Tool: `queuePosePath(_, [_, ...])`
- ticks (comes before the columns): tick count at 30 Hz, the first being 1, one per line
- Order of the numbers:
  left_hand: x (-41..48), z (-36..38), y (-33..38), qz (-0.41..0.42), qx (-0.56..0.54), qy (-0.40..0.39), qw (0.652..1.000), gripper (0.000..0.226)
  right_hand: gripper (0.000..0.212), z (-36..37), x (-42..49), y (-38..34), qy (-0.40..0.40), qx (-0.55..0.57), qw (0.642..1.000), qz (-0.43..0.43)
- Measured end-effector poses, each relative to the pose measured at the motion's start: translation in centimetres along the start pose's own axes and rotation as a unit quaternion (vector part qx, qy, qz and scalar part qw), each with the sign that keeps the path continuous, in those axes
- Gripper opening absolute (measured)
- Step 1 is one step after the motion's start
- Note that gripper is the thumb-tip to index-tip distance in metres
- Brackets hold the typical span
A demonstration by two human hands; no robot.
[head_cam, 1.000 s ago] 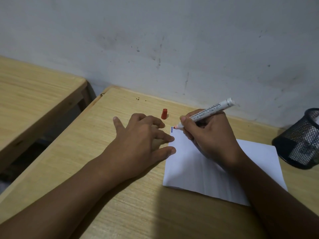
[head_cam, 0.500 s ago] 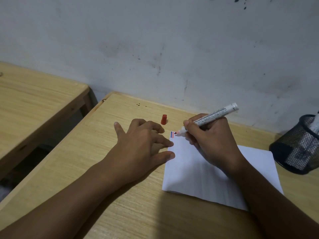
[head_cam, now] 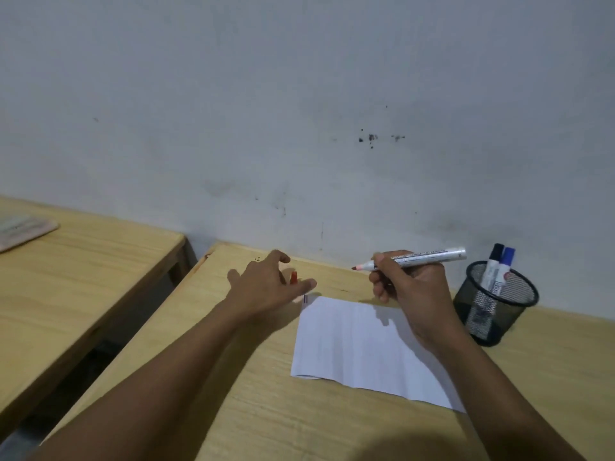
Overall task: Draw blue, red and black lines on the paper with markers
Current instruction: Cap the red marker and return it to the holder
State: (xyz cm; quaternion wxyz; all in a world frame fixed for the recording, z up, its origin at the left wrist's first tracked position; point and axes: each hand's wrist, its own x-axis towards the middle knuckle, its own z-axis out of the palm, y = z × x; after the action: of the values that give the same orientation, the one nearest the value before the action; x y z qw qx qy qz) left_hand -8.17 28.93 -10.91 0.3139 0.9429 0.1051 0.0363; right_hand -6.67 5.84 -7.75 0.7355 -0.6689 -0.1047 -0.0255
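Observation:
A white sheet of paper [head_cam: 359, 341] lies on the wooden desk [head_cam: 299, 420], with short blue and red marks [head_cam: 305, 298] at its far left corner. My right hand [head_cam: 409, 287] holds an uncapped red marker [head_cam: 416, 257] lifted above the paper's far edge, tip pointing left. My left hand [head_cam: 266, 287] hovers open beside the paper's corner, fingers spread around the red cap [head_cam: 293, 278] standing on the desk; I cannot tell if it touches the cap.
A black mesh pen holder [head_cam: 492, 304] stands at the right with a black-capped marker [head_cam: 492, 264] and a blue-capped marker [head_cam: 505, 264] in it. A second wooden desk [head_cam: 83, 277] sits to the left across a gap. The grey wall rises right behind.
My right hand lifted the red marker off the paper and moved right. My left hand left the paper's corner and reached toward the red cap. The view tilted up.

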Motion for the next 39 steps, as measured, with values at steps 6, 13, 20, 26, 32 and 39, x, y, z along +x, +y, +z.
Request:
queuePosePath(6, [-0.3, -0.9, 3.7, 0.009, 0.016, 0.07, 0.997, 0.018, 0.016, -3.2, -3.4, -2.4, 0.019, -0.004, 1.0, -0.008])
queuePosePath(13, [-6.5, -2.8, 11.5, 0.165, -0.308, -0.024, 0.937, 0.018, 0.02, -4.8, -4.9, -6.9, 0.064, 0.042, 0.996, -0.037])
queuePosePath(20, [-9.8, -3.1, 16.5, 0.267, -0.284, -0.047, 0.92, 0.018, 0.022, -6.6, -6.9, -10.6, 0.054, 0.015, 0.996, -0.072])
queuePosePath(26, [-10.7, -1.2, 19.5, 0.322, -0.251, 0.108, 0.907, 0.011, 0.035, -8.3, -8.1, -12.9, 0.065, -0.024, 0.997, -0.04])
queuePosePath(32, [-9.2, -0.7, 22.6, 0.359, -0.146, 0.211, 0.897, 0.018, 0.023, -11.8, -6.8, -12.5, 0.238, -0.259, 0.911, -0.217])
queuePosePath(39, [-8.7, 2.0, 24.8, 0.39, -0.163, 0.144, 0.895, 0.048, 0.016, -14.9, -3.8, -10.9, 0.187, -0.304, 0.901, -0.247])
